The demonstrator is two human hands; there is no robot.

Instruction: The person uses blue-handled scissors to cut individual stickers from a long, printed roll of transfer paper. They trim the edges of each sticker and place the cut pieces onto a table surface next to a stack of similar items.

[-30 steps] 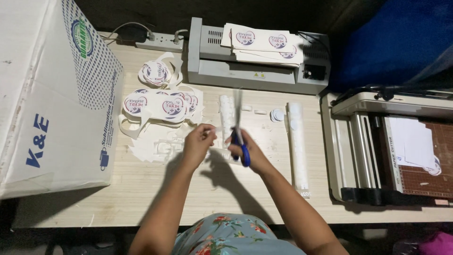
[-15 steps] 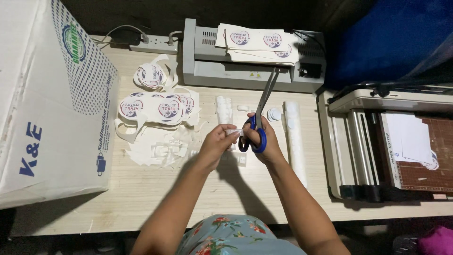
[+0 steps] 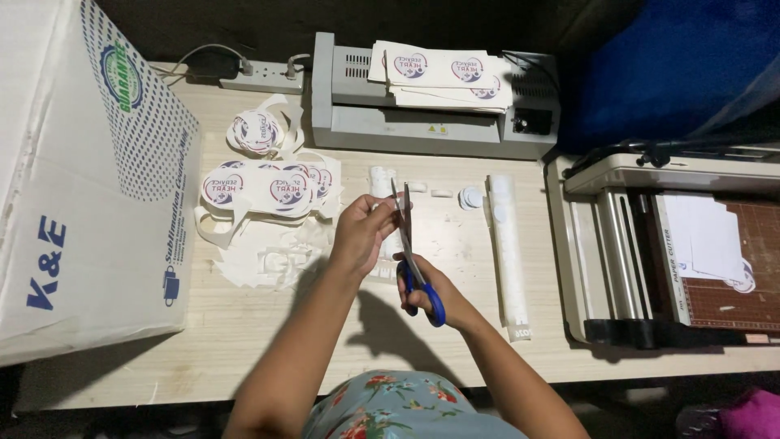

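My right hand (image 3: 435, 294) grips blue-handled scissors (image 3: 413, 260), their blades pointing up and away from me. My left hand (image 3: 361, 232) pinches a small white laminated piece (image 3: 383, 206) right at the blades, above the wooden table (image 3: 244, 325). Under both hands lies a narrow white strip (image 3: 380, 180) of cut pieces. A pile of round printed stickers and white trimmings (image 3: 268, 195) sits to the left of my left hand.
A grey laminator (image 3: 357, 122) with printed sheets (image 3: 443, 73) on top stands at the back. A paper cutter (image 3: 691, 252) fills the right side. A large white cardboard box (image 3: 81, 179) stands at the left. A long laminated strip (image 3: 508, 252) and a power strip (image 3: 260, 80) lie on the table.
The scissors swung from tilted up-right to nearly upright and came nearer to me. My left hand brought the small white piece to the blades.
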